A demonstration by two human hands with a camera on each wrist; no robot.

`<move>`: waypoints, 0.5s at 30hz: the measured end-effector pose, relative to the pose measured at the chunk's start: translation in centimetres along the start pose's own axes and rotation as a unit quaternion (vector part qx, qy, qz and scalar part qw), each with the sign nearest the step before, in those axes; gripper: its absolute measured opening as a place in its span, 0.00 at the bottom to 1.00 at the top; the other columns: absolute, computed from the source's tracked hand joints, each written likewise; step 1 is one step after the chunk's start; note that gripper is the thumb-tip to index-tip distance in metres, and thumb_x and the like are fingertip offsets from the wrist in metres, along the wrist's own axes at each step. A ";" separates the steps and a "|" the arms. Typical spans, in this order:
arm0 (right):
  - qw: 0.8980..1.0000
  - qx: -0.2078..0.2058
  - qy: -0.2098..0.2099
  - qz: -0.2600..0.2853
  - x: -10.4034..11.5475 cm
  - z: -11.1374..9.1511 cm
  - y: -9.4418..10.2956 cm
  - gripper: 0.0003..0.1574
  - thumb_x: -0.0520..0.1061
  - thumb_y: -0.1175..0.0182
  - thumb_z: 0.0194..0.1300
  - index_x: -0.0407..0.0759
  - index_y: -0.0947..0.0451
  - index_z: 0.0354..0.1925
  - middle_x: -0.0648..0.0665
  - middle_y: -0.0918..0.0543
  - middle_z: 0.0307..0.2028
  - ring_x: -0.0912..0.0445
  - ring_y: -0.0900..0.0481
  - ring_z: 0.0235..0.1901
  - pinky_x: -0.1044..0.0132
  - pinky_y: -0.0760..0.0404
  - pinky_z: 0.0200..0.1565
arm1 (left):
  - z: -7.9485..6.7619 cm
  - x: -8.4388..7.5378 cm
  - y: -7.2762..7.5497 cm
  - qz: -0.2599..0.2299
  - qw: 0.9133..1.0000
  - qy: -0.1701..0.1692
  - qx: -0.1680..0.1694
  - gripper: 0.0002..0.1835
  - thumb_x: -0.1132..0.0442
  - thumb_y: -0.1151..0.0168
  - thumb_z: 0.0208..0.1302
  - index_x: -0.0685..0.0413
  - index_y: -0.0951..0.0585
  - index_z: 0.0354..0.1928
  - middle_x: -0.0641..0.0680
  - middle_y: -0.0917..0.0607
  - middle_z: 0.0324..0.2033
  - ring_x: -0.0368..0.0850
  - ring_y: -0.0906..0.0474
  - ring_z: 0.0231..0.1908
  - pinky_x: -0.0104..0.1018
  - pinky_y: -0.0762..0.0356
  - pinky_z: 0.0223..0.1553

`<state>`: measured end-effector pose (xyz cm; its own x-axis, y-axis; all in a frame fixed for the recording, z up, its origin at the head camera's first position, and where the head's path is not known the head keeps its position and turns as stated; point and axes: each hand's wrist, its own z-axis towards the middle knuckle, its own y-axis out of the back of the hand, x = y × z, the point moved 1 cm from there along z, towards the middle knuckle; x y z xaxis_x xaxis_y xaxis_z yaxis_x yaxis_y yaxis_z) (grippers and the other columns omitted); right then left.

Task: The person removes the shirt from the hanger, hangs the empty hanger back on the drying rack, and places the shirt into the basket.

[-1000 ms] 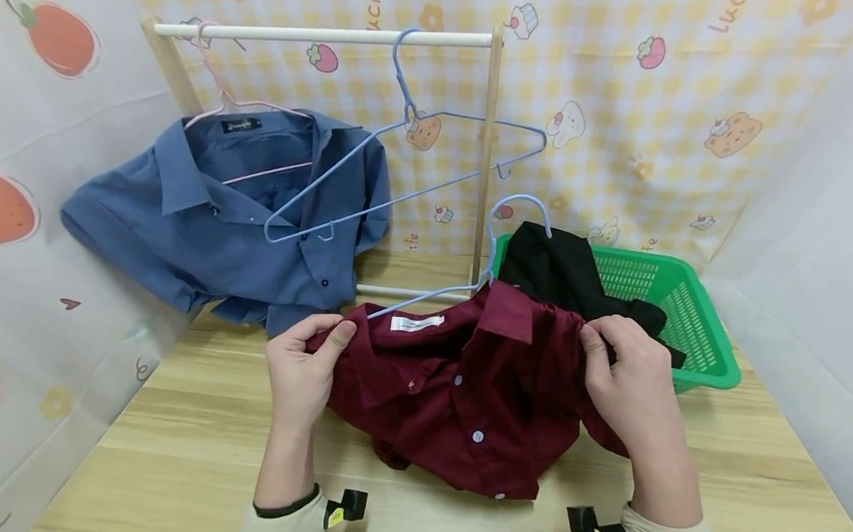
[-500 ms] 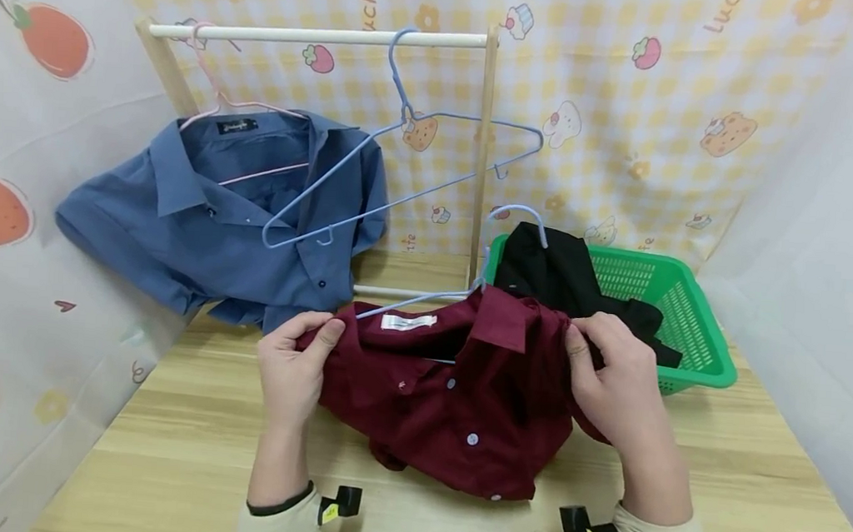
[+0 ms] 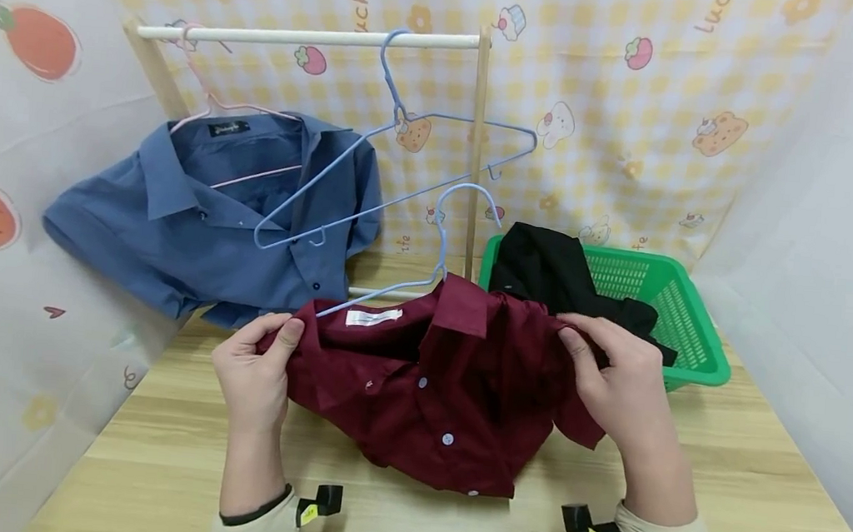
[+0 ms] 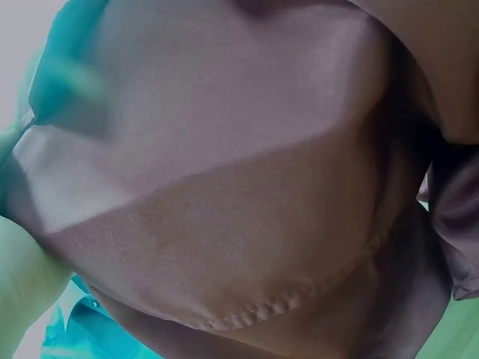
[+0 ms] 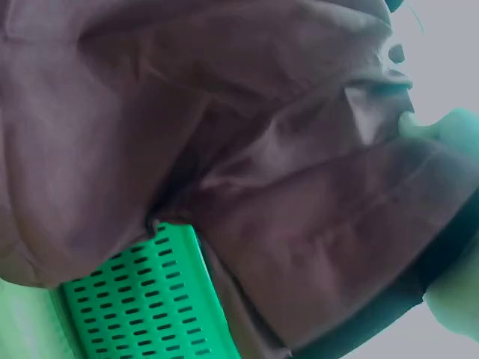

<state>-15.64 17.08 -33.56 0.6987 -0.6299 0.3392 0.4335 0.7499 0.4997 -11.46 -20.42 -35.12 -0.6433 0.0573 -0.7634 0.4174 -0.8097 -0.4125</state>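
Between both hands a maroon button-up shirt [image 3: 401, 398] is spread over the table, its collar facing up. A light blue hanger [image 3: 440, 225] sits inside it, hook sticking up out of the neck. My left hand [image 3: 256, 369] pinches the shirt's left shoulder, thumb on top. On the other side my right hand [image 3: 616, 381] grips the right shoulder near the sleeve. In the left wrist view the shirt cloth [image 4: 224, 187] fills most of the picture. The right wrist view has the shirt's folds [image 5: 299, 194] with a fingertip at the cloth's edge.
Behind stands a rack with a white rail [image 3: 309, 37]. A blue shirt [image 3: 249, 227] on a pink hanger [image 3: 210, 99] hangs at its left. A bare blue hanger [image 3: 400, 122] hangs farther right. Black clothing [image 3: 547, 267] lies in a green basket [image 3: 699, 337] at the right.
My left hand has moved left, spreading the maroon shirt wider between the hands. The hanger's hook has shifted left with the collar. The right hand still holds its shoulder.
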 end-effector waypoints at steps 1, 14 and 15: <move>1.000 0.001 -0.012 -0.009 0.0 0.0 -0.1 0.09 0.31 0.29 0.65 0.39 0.10 0.43 0.45 0.10 0.36 0.56 0.18 0.33 0.77 0.25 0.41 | 0.0 0.0 -0.1 0.003 1.000 -0.002 -0.002 0.05 0.76 0.23 0.59 0.62 0.09 0.30 0.47 0.09 0.27 0.35 0.18 0.28 0.24 0.21 0.29; 0.998 0.056 -0.020 -0.031 0.4 -0.3 -0.6 0.06 0.30 0.37 0.70 0.39 0.18 0.38 0.47 0.17 0.32 0.58 0.23 0.31 0.71 0.24 0.38 | -0.9 0.5 -0.9 0.057 0.997 0.016 0.048 0.03 0.74 0.24 0.61 0.62 0.10 0.32 0.43 0.09 0.29 0.33 0.17 0.32 0.23 0.19 0.33; 0.998 0.057 -0.018 -0.024 0.5 -0.2 -0.6 0.06 0.29 0.38 0.70 0.38 0.18 0.39 0.47 0.17 0.33 0.58 0.23 0.31 0.72 0.24 0.39 | -1.0 0.6 -1.0 0.062 0.996 0.011 0.054 0.02 0.74 0.24 0.61 0.63 0.10 0.32 0.42 0.09 0.29 0.33 0.17 0.32 0.23 0.19 0.33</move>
<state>-15.45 16.38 -33.90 0.6562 -0.6737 0.3399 0.3970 0.6913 0.6037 -11.63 -19.04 -35.66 -0.5754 -0.0356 -0.8171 0.4204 -0.8699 -0.2581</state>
